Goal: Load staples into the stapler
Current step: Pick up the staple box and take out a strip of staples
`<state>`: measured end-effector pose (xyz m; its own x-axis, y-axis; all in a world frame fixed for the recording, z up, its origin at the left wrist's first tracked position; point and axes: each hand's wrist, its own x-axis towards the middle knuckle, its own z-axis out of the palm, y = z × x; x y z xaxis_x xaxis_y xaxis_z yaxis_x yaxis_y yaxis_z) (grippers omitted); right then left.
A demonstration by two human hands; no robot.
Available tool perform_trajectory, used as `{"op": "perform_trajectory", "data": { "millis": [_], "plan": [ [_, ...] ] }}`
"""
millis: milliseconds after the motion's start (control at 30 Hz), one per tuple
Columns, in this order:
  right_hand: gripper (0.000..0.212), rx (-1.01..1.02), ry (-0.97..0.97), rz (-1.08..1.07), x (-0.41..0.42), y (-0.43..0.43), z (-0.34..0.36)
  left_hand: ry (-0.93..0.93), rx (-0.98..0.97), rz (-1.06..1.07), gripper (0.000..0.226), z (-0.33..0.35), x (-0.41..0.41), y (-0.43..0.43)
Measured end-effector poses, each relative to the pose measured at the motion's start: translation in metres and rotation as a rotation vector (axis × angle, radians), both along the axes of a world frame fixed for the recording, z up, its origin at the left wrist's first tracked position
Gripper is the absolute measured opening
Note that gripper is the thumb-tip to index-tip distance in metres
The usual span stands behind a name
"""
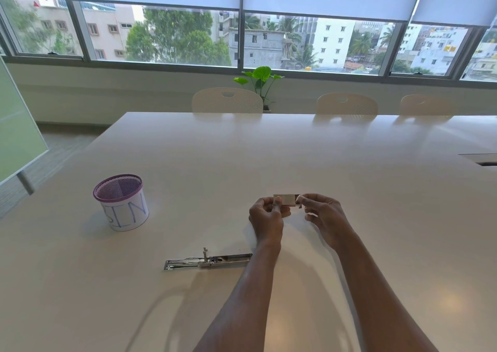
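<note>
1. The worktop [295, 149] is a broad, pale, glossy surface that fills the lower part of the view. Three pale chairs [227, 100] stand tucked along its far edge, under a wide window.
2. A purple mesh bin [121, 202] stands upright on the left of the worktop, wrapped in white paper with handwritten letters. It is well apart from both hands.
3. The stapler [208, 260] lies flat on the worktop, opened out at full length. Its long axis runs roughly left to right, with the shiny metal end pointing left and the other end reaching just beside the left forearm. A small part sticks upright near its middle. Neither hand touches it; it lies nearer the viewer than the hands and to their left.
4. The left hand [266, 218] is raised above the worktop, its grip pressed together on the left end of the staples box.
5. The right hand [324, 217] mirrors it, its grip pinching the right end of the same item, the other fingers loosely curled.
6. The staples box [287, 199], small, flat and pale, sits between the two grips with its long axis left to right. It is held beyond the stapler and to its right. Whether it is open is too small to tell.
</note>
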<state>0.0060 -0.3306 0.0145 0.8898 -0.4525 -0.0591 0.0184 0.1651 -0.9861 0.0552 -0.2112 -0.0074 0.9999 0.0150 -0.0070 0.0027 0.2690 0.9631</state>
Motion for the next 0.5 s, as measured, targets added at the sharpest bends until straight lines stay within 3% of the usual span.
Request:
{"op": "perform_trajectory", "data": {
  "millis": [333,500],
  "plan": [
    [0.009,0.178,-0.091,-0.057,-0.002,-0.001,0.003,0.032,-0.059,-0.014,0.006,0.002,-0.001,0.002],
    [0.014,0.501,-0.195,-0.119,-0.003,-0.01,0.006,0.032,-0.08,-0.009,0.006,0.004,0.0,0.002]
  ]
}}
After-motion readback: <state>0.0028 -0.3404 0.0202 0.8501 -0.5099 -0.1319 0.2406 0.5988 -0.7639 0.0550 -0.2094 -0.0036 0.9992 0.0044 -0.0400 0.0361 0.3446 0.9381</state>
